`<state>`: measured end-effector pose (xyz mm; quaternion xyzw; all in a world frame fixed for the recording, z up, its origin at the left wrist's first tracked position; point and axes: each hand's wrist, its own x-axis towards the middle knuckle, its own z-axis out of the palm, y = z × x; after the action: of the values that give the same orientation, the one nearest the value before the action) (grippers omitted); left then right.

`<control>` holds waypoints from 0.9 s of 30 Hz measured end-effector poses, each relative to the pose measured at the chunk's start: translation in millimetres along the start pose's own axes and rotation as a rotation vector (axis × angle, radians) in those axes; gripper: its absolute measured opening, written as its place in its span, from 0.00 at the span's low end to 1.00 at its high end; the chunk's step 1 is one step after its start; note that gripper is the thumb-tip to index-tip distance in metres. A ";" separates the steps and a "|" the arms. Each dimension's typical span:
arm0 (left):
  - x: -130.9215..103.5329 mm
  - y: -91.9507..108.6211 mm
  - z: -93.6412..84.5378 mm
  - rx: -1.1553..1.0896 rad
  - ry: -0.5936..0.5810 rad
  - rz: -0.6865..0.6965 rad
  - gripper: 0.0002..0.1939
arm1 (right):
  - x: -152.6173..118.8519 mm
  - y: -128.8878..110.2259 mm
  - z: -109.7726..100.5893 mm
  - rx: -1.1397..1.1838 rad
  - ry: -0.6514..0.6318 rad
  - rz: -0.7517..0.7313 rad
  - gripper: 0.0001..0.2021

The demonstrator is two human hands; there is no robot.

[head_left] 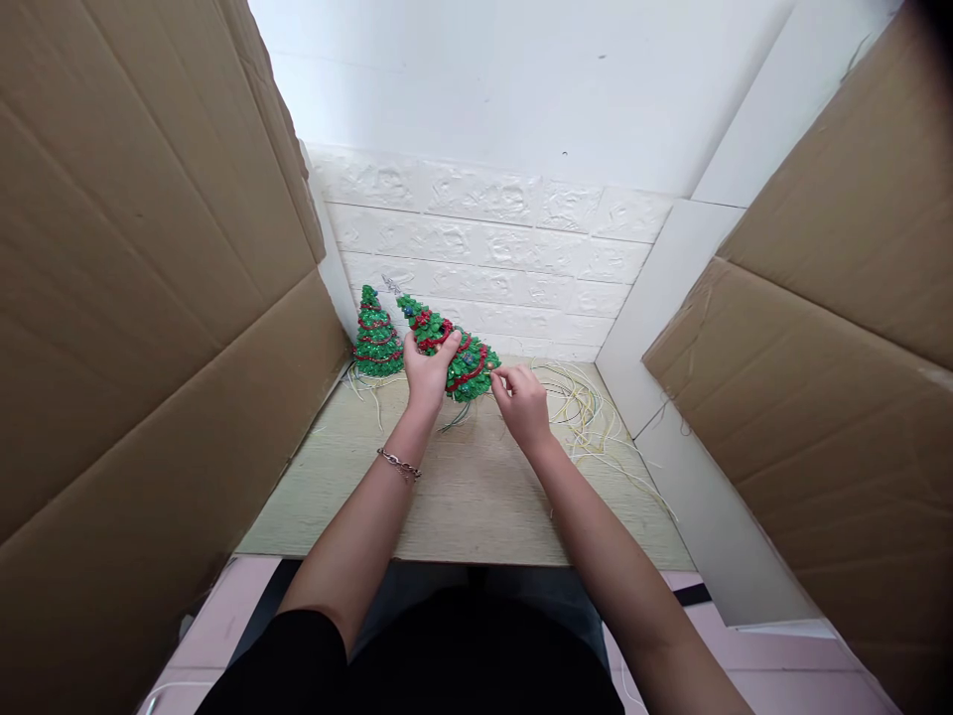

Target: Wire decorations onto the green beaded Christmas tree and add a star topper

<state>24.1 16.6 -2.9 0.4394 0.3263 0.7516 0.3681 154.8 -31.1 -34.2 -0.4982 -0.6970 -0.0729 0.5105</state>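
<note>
My left hand [430, 372] is wrapped round a small green Christmas tree [469, 369] with red garlands and a silvery top. The tree is held tilted above the table, its tip pointing up and left. At the tree's lower right edge, my right hand [523, 397] has thumb and forefinger pinched together; what lies between them is too small to make out. A second green Christmas tree [377, 338] with red garlands stands upright at the back left, behind my left hand.
Loose white and yellow wires [585, 407] lie tangled on the right of the wooden table [476, 497]. Large cardboard panels [149, 248] rise on both sides. A white brick-patterned wall [506, 243] closes off the back.
</note>
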 end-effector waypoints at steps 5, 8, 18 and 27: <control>1.7 -5.2 -0.2 0.060 0.019 0.015 0.29 | -2.5 2.2 4.3 -0.122 0.002 -0.066 0.13; 1.3 -5.1 0.7 0.046 0.000 0.028 0.28 | -3.3 2.3 5.0 -0.162 0.022 -0.106 0.14; -1.0 -2.5 3.5 -0.005 -0.008 0.001 0.28 | -4.1 2.0 5.1 -0.086 0.036 -0.232 0.17; 1.3 -8.9 0.3 0.136 0.036 0.067 0.29 | -3.8 4.5 7.9 -0.163 -0.013 -0.104 0.17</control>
<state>26.3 22.2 -9.5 0.4604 0.3686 0.7473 0.3061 153.2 -26.4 -42.6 -0.5015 -0.7171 -0.1524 0.4593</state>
